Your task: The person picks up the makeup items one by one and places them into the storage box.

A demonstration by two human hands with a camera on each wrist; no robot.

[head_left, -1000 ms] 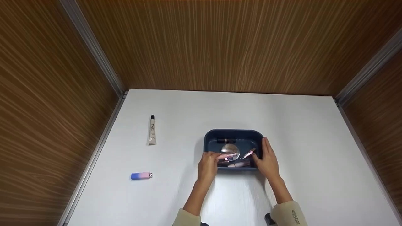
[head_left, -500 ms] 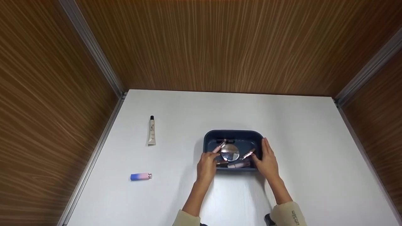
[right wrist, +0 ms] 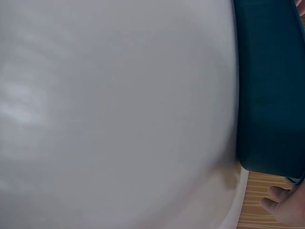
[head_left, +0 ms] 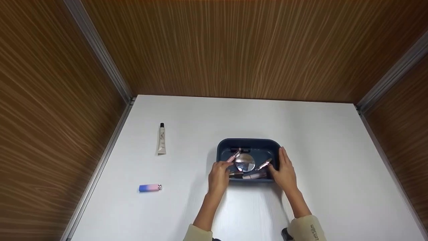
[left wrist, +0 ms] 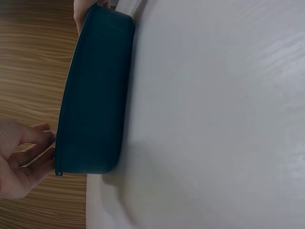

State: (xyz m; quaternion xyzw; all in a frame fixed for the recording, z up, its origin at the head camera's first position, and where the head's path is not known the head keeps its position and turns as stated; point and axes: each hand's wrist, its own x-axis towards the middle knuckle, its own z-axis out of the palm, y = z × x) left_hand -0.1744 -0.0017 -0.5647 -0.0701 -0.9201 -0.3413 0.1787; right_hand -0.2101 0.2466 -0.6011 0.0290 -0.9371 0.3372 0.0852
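Observation:
A dark blue plastic bin (head_left: 259,143) with rounded corners sits on the white table; the left wrist view shows the outside of the bin (left wrist: 95,90). My left hand (head_left: 218,179) reaches over its left wall and pinches the lower end of a pink slim cosmetic tube (head_left: 233,156), which slants across the bin. My right hand (head_left: 285,174) holds the right wall, thumb inside and fingers outside. Within lie a round shiny compact (head_left: 245,163), a black stick (head_left: 245,150), a pink-silver tube (head_left: 264,164), a pale pink tube (head_left: 254,175) and a dark tube (head_left: 236,174).
On the table's left side lie a beige squeeze tube (head_left: 162,140) with a black cap and a blue-pink lipstick (head_left: 150,187). Wood-grain panels (head_left: 240,50) enclose the table at the back and sides. A black object (head_left: 286,233) shows by the right sleeve.
The pink tube in my left hand has swung from lying over the compact to slanting toward the bin's back left. My left hand has shifted slightly left; the right hand stays.

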